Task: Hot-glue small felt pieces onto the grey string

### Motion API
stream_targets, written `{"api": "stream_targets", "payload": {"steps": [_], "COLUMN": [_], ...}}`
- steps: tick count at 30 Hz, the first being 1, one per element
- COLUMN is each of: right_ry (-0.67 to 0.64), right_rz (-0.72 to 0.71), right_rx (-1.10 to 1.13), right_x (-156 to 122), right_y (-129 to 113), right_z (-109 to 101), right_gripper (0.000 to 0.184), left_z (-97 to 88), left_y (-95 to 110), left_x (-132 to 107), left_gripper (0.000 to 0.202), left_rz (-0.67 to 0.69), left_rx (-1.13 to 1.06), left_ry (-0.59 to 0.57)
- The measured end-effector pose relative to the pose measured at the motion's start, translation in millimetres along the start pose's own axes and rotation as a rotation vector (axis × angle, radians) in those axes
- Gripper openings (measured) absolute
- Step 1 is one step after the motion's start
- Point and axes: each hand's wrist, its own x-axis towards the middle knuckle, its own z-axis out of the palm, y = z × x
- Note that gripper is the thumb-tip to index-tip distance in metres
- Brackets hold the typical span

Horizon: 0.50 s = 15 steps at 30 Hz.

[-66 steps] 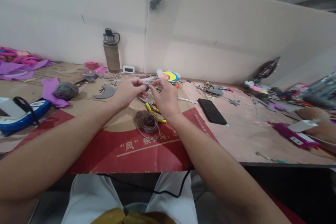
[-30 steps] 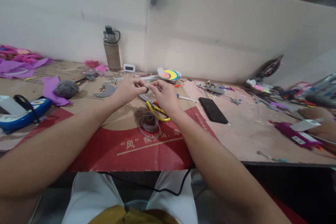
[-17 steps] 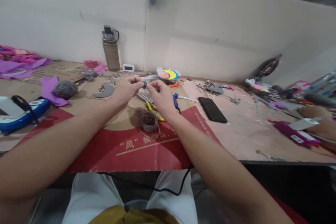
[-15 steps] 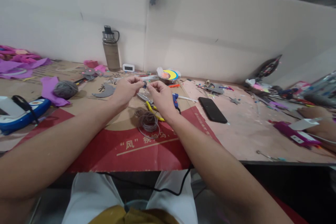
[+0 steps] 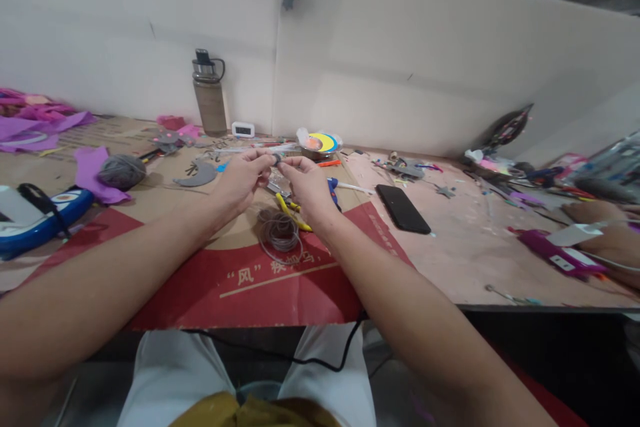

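My left hand point(image 5: 243, 177) and my right hand point(image 5: 307, 185) meet above the cardboard sheet point(image 5: 235, 280), fingertips pinched together on a small dark piece point(image 5: 277, 159) held between them. What the piece is stays too small to tell. Just below the hands lie a coil of thin grey wire point(image 5: 278, 229) and yellow-handled pliers point(image 5: 292, 209). A blue-tipped tool point(image 5: 334, 189) lies right of my right hand.
A black phone point(image 5: 403, 209) lies to the right. A grey yarn ball point(image 5: 121, 171), purple felt point(image 5: 93, 173) and a blue-and-white case point(image 5: 45, 217) sit left. A water bottle point(image 5: 207, 101) stands by the white wall. Another person's hand point(image 5: 607, 240) rests at far right amid craft clutter.
Both hands stayed together, pinching and working the small piece, drifting slightly. The blue-tipped tool came into view as my right hand shifted. The camera tilted a little.
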Motion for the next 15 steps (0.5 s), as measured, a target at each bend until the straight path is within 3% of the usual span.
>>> {"api": "stream_targets", "payload": {"steps": [7,15], "right_ry": [0.019,-0.002], "right_rz": [0.033,-0.153], "right_rx": [-0.041,-0.2], "right_x": [4.5,7.9], "right_y": [-5.6,3.9], "right_z": [-8.8,-9.1], "right_gripper": [0.013,0.012], "left_z": [-4.0,-5.2], "left_y": [-1.8,-0.9], "left_x": [0.5,4.2], "left_gripper": [0.01,0.012], "left_rz": [-0.037,0.047], "left_rx": [0.178,0.173], "left_ry": [-0.047,0.042]}}
